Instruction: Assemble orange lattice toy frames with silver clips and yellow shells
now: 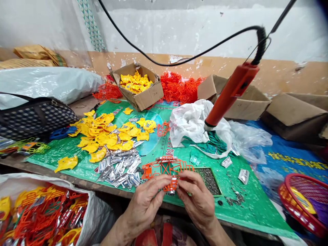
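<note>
My left hand (147, 200) and my right hand (197, 198) meet at the near edge of the green table sheet. Between their fingertips they pinch a small orange plastic part (170, 187) with shiny silver pieces on it; the fingers partly cover it. Just beyond my hands lies a long orange lattice frame (166, 166), and I cannot tell whether it joins the held part. A heap of silver metal-look pieces (120, 171) is left of the frame. To the right, a green-rimmed tray (217, 195) holds many tiny dark screws.
An orange electric screwdriver (228, 97) hangs on a cord at right. Yellow plastic parts (102, 138) spread at left, with a cardboard box (148, 99) behind. A white sack (98, 212) of assembled parts stands near left, a red basket (284, 191) at right.
</note>
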The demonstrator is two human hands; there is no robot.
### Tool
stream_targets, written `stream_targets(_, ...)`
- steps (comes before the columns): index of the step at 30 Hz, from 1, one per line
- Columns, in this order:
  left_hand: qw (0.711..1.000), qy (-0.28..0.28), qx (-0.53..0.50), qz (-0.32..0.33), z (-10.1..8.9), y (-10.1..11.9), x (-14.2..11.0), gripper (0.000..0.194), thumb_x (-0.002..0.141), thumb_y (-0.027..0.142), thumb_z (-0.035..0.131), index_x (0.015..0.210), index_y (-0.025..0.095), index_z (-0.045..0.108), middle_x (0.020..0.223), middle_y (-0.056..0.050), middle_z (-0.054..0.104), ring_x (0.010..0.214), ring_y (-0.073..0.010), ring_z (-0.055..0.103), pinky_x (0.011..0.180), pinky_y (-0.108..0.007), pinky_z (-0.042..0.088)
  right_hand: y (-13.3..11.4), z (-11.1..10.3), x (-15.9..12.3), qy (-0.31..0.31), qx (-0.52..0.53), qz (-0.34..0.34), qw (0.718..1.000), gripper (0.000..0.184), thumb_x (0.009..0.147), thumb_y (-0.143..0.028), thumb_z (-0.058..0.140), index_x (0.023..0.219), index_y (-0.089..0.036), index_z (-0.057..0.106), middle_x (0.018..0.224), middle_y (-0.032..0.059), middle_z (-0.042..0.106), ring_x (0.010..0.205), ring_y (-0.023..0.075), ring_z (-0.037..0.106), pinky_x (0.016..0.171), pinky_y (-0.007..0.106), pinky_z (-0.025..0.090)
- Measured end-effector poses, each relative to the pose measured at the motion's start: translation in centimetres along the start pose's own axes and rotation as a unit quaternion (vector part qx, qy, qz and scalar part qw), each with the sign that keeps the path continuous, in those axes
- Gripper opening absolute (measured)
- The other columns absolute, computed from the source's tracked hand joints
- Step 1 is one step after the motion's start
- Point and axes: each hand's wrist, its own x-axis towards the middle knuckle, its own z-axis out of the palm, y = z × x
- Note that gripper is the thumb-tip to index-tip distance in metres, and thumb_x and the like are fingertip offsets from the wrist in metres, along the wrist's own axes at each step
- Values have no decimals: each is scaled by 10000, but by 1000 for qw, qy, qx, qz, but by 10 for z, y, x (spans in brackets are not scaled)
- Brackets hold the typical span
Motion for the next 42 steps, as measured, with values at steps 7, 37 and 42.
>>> stream_targets(7,999,10,30,-8,3,-3,-1,417,855,18,533,1187,245,647,1122,-42,753,1062,-154,696,968,-250,533,5,2,1,-15,-56,-47,997,334,902,-78,553,1195,-223,622,997,100,695,919,171,709,772,268,617)
stream_targets(37,969,125,8,-213,20,-7,-5,360,918,137,499,1248,200,627,1218,-64,720,1096,-174,684,959,-277,539,5,21,-21,23,-181,-98,978,182,914,-91,549,1069,-84,644,955,162,704,911,195,701,764,272,608)
stream_targets(42,961,143,21,-237,21,-10,-4,327,880,165,526,1165,187,684,1155,-67,745,1021,-185,707,907,-288,560,5,24,-23,6,-165,-88,982,165,909,-71,545,1036,-62,649,939,174,697,891,201,695,743,277,610)
